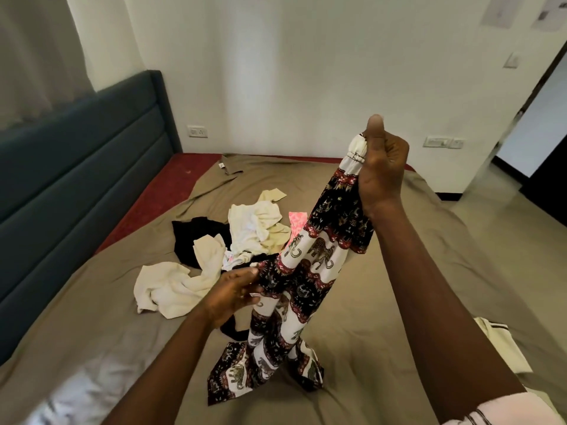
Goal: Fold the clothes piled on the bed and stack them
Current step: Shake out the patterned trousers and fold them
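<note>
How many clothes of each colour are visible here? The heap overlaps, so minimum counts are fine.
Elephant-print garment, held up: 1
Cream or white pieces: 4
Black garment: 1
Pink piece: 1
Total: at least 7

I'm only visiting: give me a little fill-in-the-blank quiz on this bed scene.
1. The right hand holds the patterned garment by its ____ end.
2. The left hand grips it ____ the right hand.
3. Its lower end rests on the ____.
Missing words: top; below; bed.
</note>
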Motion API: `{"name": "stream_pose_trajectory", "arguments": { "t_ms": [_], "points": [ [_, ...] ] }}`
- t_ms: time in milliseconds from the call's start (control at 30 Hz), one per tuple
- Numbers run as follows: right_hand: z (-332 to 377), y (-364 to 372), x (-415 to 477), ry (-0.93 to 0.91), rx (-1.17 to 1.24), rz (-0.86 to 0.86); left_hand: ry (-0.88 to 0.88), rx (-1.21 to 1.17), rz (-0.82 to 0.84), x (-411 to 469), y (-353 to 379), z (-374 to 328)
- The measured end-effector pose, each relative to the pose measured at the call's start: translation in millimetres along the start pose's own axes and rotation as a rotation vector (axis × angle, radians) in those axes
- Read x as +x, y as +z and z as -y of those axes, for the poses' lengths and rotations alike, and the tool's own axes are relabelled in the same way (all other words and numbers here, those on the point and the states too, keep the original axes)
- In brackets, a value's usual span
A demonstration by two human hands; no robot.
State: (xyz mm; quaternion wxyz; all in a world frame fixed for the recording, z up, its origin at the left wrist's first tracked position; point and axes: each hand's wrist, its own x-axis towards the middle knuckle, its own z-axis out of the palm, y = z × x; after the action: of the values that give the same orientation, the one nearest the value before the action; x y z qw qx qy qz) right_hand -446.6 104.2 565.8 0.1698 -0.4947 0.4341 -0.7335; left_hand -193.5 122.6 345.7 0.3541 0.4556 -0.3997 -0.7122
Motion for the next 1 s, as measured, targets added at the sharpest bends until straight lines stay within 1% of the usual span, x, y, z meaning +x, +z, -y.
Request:
{"name": "stream_pose_trajectory", "arguments": {
  "t_ms": [100,167,233,300,333,367,433,500,533,567,633,700,767,800,833,900,933,967,1000],
  "points": [
    [-7.2,-8.7,5.8,0.007,-0.047,-0.05,0.091,-0.095,-0.087,-6.4,-17.7,-20.7],
    [-13.3,-10.1,6.5,0.038,-0.117,-0.057,0.136,-0.151,-0.206,-8.8,-25.6,-37.3],
    [-22.0,-7.3,9.2,0.079,-0.311,-0.02,0.155,-0.134,-0.321,-7.5,-33.7,-60.1],
    [-30.5,-4.7,12.7,0.094,-0.59,0.091,0.173,-0.056,-0.413,-4.5,-39.9,-91.6],
    [-33.4,-3.2,15.1,0.083,-0.691,0.153,0.219,0.005,-0.476,-4.5,-42.9,-111.8],
    [-32.9,-2.1,17.9,0.063,-0.756,0.207,0.296,0.065,-0.549,-6.4,-44.7,-134.3],
    [-29.2,1.7,27.9,-0.01,-0.785,0.266,0.546,0.142,-0.737,-24.9,-43.1,-184.3],
    [-20.6,7.1,42.7,-0.111,-0.687,0.302,0.846,0.268,-0.949,-52.9,-40.4,-226.1],
    [-14.2,9.3,48.0,-0.144,-0.595,0.339,0.918,0.363,-1.028,-66.3,-36.4,-239.2],
    [-7.0,11.6,52.1,-0.165,-0.498,0.392,0.939,0.449,-1.071,-73.9,-36.4,-247.8],
    [1.5,14.4,54.5,-0.183,-0.409,0.544,0.789,0.458,-1.008,-78.6,-37.5,-248.6],
    [-3.3,16.2,52.8,-0.169,-0.494,0.66,0.645,0.36,-0.942,-78.1,-47.1,-236.1],
    [-16.2,18.0,48.5,-0.165,-0.671,0.715,0.564,0.278,-0.934,-80.6,-59.8,-219.1],
    [-24.9,19.8,43.2,-0.164,-0.76,0.717,0.52,0.265,-0.941,-83.7,-66.3,-206.9],
    [-30.8,21.8,38.1,-0.168,-0.839,0.676,0.495,0.245,-0.932,-84.7,-70.4,-197.5],
    [-35.8,26.9,24.7,-0.168,-0.97,0.474,0.5,0.201,-0.911,-87.4,-72.8,-179.5],
    [-34.0,30.7,18.1,-0.167,-0.989,0.34,0.535,0.176,-0.911,-90.9,-69.6,-175.1],
    [-32.4,34.6,12.8,-0.15,-0.937,0.219,0.586,0.138,-0.909,-93.8,-65.8,-171.6],
    [-31.1,40.2,8.9,-0.11,-0.813,0.116,0.644,0.105,-0.908,-98.2,-61.5,-169.8]
  ]
}}
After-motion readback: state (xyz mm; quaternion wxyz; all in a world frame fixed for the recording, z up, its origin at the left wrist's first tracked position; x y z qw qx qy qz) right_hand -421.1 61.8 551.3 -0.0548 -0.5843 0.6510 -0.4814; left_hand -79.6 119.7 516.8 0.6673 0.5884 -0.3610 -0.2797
